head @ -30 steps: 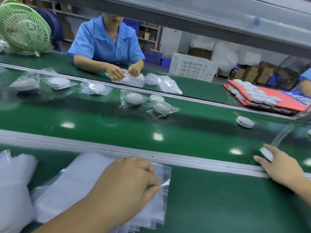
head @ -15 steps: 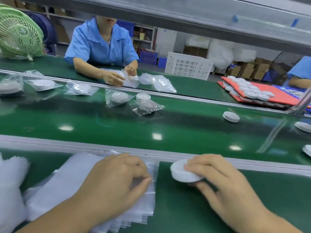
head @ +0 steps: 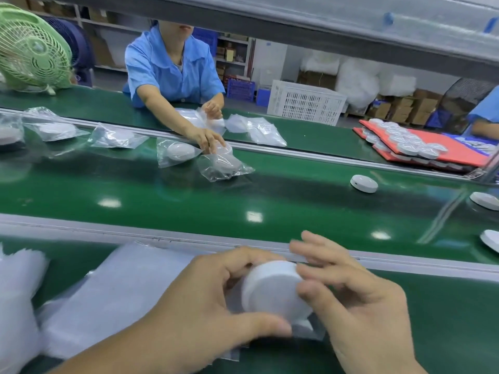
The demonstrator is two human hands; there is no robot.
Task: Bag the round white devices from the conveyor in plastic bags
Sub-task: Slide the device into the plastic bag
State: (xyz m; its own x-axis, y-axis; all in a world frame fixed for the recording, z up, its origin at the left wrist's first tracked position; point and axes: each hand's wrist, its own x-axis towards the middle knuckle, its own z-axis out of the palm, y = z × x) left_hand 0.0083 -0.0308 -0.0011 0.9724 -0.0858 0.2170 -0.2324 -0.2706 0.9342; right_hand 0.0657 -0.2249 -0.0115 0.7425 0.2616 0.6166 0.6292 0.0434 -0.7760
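Observation:
A round white device [head: 272, 287] sits between my two hands over the near green table. My right hand [head: 356, 303] grips it from the right, thumb on its top face. My left hand [head: 205, 300] curls round its left side, thumb low by the mouth of a clear plastic bag [head: 310, 329] under the device. A stack of flat plastic bags [head: 121, 287] lies left of my left hand. Loose devices ride the conveyor belt [head: 243, 195]: one [head: 364, 183] mid-right, two more [head: 484, 201] [head: 491, 240] at the right edge.
Bagged devices [head: 224, 164] [head: 178, 152] [head: 58, 130] lie on the belt's far left. Across the belt a person in a blue shirt [head: 172, 68] reaches onto it. A green fan [head: 32, 49] stands far left, a red tray of devices [head: 421, 145] far right, a white crate [head: 306, 105] behind.
My right hand brought the device from the belt's edge leftward to meet my left hand. My left hand lifted off the bag stack and now closes round the device and a bag.

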